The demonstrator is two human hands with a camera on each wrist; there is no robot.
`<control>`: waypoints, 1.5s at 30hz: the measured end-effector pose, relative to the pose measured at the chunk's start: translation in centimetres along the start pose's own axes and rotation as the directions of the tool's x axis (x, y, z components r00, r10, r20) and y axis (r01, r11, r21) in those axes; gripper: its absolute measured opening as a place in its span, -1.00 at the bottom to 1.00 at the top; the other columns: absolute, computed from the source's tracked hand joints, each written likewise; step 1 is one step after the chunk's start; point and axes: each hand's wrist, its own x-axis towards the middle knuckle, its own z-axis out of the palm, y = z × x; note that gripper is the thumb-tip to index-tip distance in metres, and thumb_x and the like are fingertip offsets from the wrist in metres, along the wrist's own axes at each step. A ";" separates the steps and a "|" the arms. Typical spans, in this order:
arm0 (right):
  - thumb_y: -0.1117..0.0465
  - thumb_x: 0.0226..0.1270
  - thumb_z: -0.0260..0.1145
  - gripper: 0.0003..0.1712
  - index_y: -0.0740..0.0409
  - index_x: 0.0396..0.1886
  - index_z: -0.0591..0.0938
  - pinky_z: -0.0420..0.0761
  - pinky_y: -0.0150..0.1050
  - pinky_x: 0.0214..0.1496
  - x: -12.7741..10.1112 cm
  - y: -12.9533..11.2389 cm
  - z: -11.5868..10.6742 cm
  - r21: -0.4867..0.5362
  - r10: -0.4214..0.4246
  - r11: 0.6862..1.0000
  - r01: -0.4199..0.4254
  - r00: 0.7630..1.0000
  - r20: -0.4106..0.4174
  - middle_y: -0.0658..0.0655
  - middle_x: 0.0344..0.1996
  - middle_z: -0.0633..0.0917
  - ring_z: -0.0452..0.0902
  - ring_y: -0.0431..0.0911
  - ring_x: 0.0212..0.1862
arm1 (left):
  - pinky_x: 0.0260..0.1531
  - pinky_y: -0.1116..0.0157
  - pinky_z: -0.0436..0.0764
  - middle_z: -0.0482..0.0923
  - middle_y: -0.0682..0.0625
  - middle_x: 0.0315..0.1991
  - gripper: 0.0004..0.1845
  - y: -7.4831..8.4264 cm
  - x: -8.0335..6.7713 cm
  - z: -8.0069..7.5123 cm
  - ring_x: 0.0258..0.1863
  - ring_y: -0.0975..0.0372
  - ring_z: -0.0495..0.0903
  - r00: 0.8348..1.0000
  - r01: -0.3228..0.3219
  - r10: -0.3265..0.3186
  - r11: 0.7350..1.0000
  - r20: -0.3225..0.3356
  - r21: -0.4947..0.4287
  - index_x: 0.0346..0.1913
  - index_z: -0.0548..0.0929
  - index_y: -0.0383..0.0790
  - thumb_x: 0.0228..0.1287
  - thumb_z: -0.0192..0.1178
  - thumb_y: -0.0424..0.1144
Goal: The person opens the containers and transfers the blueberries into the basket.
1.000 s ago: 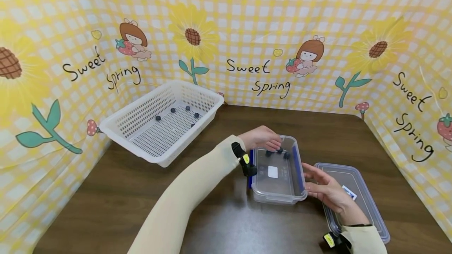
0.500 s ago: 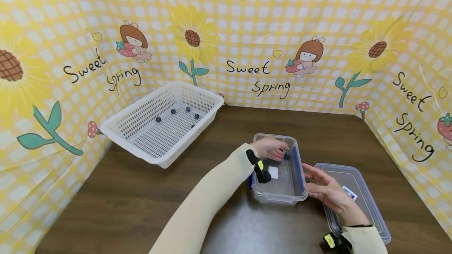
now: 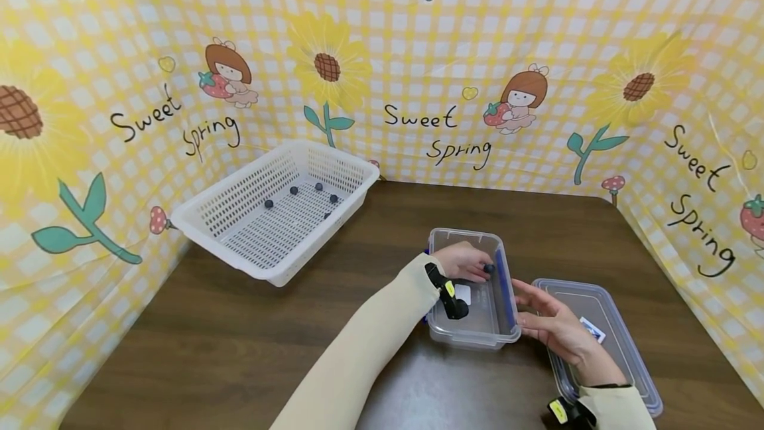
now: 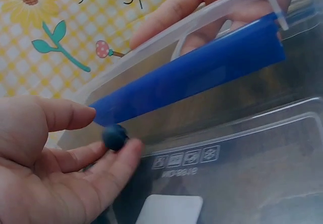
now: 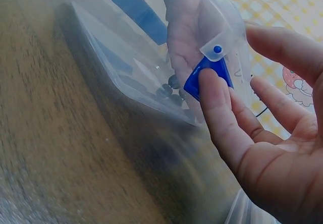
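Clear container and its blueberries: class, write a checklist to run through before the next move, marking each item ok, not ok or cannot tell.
1. Left hand is inside the clear container: ok.
2. Grip on a blueberry, pinched between thumb and fingertip: ok.
3. Right hand steadies the container, thumb on its blue side clip: ok.
4. Lid is off, lying to the right: ok.
5. White basket is uncovered, with blueberries in it: ok.
6. Number of blueberries left in the container: cannot tell.
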 end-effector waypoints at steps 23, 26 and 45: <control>0.55 0.42 0.10 -0.33 -0.18 0.34 0.52 0.69 -0.24 0.03 -0.1 -0.3 0.2 0.014 -0.026 1.000 0.026 1.000 0.018 0.11 0.05 0.51 0.66 -0.11 -0.04 | -0.32 0.37 0.65 0.59 -0.11 -0.45 -0.83 1.7 -0.5 0.7 -0.44 0.22 0.59 0.984 -0.116 0.116 0.993 0.133 -0.002 -0.36 0.58 -0.42 0.44 0.08 -0.53; 0.56 0.42 0.10 -0.33 -0.18 0.33 0.52 0.69 -0.24 0.03 -0.1 -0.3 0.2 0.016 -0.028 0.999 0.028 0.999 0.019 0.11 0.05 0.52 0.66 -0.11 -0.04 | -0.05 0.24 0.66 0.62 -0.11 -0.41 -0.89 2.5 -1.2 0.4 -0.40 0.22 0.61 0.975 -0.163 0.163 0.987 0.150 -0.014 -0.22 0.61 -0.52 0.44 0.09 -0.51; 0.57 0.40 0.12 -0.32 -0.16 0.34 0.52 0.70 -0.24 0.01 0.0 -0.2 0.3 0.014 -0.020 1.000 0.020 1.000 0.000 0.11 0.05 0.51 0.66 -0.11 -0.05 | 0.03 0.22 0.67 0.65 -0.37 -0.08 -0.69 7.7 -5.0 -8.5 -0.30 0.17 0.68 0.944 -0.329 0.329 0.935 -0.022 -0.131 0.16 0.51 -0.61 0.42 0.11 -0.53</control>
